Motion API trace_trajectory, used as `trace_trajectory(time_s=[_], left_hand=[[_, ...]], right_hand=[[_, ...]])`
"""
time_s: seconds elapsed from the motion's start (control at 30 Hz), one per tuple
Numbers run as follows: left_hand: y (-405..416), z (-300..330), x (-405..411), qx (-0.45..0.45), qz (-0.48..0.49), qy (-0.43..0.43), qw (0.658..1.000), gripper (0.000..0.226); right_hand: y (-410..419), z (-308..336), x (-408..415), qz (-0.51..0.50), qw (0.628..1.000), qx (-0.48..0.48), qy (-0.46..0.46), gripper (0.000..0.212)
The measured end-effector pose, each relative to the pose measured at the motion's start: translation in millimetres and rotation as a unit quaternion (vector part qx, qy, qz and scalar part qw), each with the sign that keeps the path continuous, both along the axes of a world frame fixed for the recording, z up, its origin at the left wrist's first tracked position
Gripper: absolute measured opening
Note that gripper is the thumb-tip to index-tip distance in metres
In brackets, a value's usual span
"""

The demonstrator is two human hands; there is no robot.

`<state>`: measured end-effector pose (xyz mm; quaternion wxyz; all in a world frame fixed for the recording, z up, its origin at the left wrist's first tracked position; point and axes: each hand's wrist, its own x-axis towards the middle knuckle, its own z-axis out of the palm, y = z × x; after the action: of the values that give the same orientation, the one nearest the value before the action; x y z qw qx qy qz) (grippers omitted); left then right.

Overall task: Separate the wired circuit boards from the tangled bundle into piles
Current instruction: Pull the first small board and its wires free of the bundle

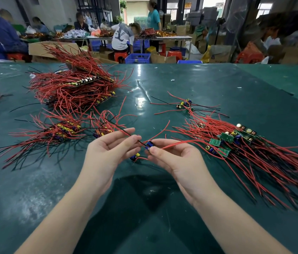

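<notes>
Circuit board [149,145] pinched by right hand [173,158]; left hand [107,153] pinches its black wire [126,132].

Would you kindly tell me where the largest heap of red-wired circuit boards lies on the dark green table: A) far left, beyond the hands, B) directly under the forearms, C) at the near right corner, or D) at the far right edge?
A: the largest heap of red-wired circuit boards is stacked at the far left of the dark green table, beyond the left hand and right hand.
</notes>
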<state>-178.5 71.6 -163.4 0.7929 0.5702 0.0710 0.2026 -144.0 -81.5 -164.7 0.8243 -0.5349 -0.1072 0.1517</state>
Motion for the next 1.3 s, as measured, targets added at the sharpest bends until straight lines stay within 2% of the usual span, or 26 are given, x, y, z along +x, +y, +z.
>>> trace_trajectory(time_s=[0.2, 0.37, 0.67, 0.77, 0.93, 1.13, 1.3], left_hand=[[-2.1, -1.5, -0.4, 0.003, -0.008, 0.008, 1.000, 0.028], [-2.3, -2.5, 0.9, 0.021, 0.002, 0.024, 0.999, 0.009], [-2.0, -4.7, 2.3, 0.017, -0.017, 0.033, 0.999, 0.008], [-2.7, -3.9, 1.3, 0.007, -0.024, 0.024, 0.999, 0.021], [-2.9, -3.7, 0.9, 0.003, -0.018, 0.029, 0.999, 0.012], [-5.1, -3.5, 0.7, 0.010, -0.001, 0.036, 0.999, 0.014], [-5.6, -1.8, 0.9, -0.063, -0.023, 0.048, 0.997, 0.011]], right_hand=[[0.7, -1.7, -1.4, 0.002, 1.000, -0.009, -0.012, 0.014], [0.6, -1.9, -1.6, -0.014, 0.998, -0.041, -0.054, 0.015], [0.8, -3.7, -3.0, -0.051, 0.985, -0.115, -0.120, 0.018], [1.0, -3.6, -3.6, -0.038, 0.992, -0.085, -0.087, 0.016], [3.7, -4.0, -3.7, 0.003, 1.000, -0.004, 0.003, 0.018], [2.5, -5.0, -1.7, 0.015, 1.000, -0.013, 0.014, 0.018], [0.8, -4.5, 3.9, 0.030, 0.998, 0.028, 0.046, 0.016]])
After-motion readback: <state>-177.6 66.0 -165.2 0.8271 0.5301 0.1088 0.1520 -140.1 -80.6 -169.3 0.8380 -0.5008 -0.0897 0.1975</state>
